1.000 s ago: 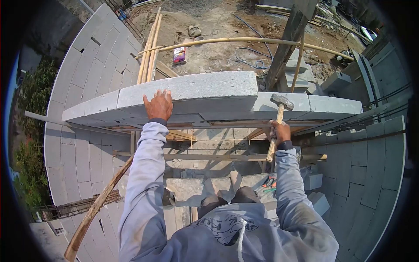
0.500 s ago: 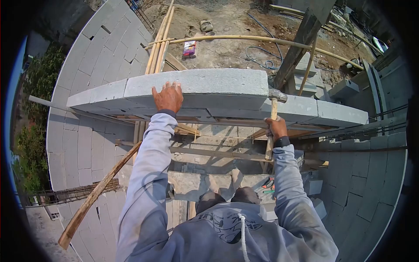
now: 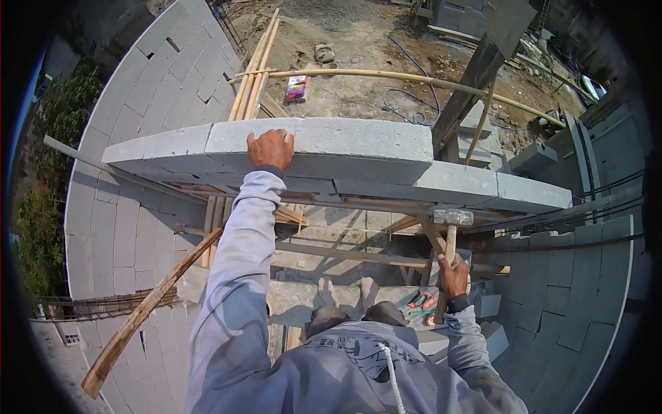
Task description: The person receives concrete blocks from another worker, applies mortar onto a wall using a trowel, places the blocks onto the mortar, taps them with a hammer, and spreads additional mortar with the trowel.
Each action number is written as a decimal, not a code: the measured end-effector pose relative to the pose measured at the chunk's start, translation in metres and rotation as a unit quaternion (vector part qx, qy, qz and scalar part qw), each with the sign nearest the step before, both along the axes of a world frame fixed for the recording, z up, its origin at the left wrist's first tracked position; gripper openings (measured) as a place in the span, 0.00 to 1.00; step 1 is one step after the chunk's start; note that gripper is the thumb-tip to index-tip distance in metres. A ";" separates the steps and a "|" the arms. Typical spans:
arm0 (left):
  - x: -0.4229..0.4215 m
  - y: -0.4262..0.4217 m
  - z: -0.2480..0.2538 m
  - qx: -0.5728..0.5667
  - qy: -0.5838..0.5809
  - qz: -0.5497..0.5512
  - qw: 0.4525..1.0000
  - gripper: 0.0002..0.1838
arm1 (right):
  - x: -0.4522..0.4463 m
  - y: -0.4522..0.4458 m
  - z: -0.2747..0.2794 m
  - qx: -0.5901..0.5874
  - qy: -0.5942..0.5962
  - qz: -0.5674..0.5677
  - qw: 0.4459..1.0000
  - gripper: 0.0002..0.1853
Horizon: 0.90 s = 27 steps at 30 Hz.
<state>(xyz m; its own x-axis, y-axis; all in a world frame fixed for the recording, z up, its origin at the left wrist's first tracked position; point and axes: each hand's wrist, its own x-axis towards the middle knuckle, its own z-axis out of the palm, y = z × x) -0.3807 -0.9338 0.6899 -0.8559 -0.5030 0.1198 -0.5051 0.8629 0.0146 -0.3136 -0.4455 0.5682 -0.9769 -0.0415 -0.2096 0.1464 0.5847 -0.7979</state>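
Note:
My left hand (image 3: 270, 150) lies over the near top edge of a pale grey concrete block (image 3: 352, 138), its fingers bent onto the top face. This block sits on a course of similar blocks (image 3: 469, 181) that runs on to the right, lower than its top. In my right hand (image 3: 454, 278) is a hammer (image 3: 453, 218), gripped by its wooden handle. The hammer's metal head points up and away from me, below the lower course and apart from the blocks.
Block walls rise at left (image 3: 131, 234) and right (image 3: 579, 276). A bamboo pole (image 3: 386, 74) crosses beyond the block, near a dark wooden post (image 3: 476, 76). A loose timber (image 3: 152, 314) slants at lower left. Red-handled pliers (image 3: 419, 300) lie near my feet on the ledge (image 3: 289, 293).
My right hand has drawn the hammer down and back toward me, away from the block's right end. My left hand remains on the block. The view has shifted slightly.

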 end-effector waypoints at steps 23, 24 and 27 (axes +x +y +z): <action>0.027 -0.084 -0.038 -0.071 0.051 0.008 0.996 0.35 | -0.073 -0.305 0.166 0.206 0.247 0.181 0.930 0.14; 0.028 -0.085 -0.041 -0.064 0.051 0.001 0.997 0.32 | -0.069 -0.313 0.174 0.191 0.248 0.181 0.932 0.14; 0.029 -0.097 -0.047 -0.047 0.066 -0.024 0.996 0.25 | -0.063 -0.342 0.209 0.101 0.315 0.172 0.928 0.13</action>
<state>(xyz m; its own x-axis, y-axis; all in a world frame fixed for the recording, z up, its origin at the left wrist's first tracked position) -0.3521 -1.0309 0.6433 -0.8522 -0.4433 0.2780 -0.4624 0.8867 -0.0034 -0.3768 -0.7871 0.7775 -0.8445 -0.3963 0.3602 -0.5349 0.6576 -0.5305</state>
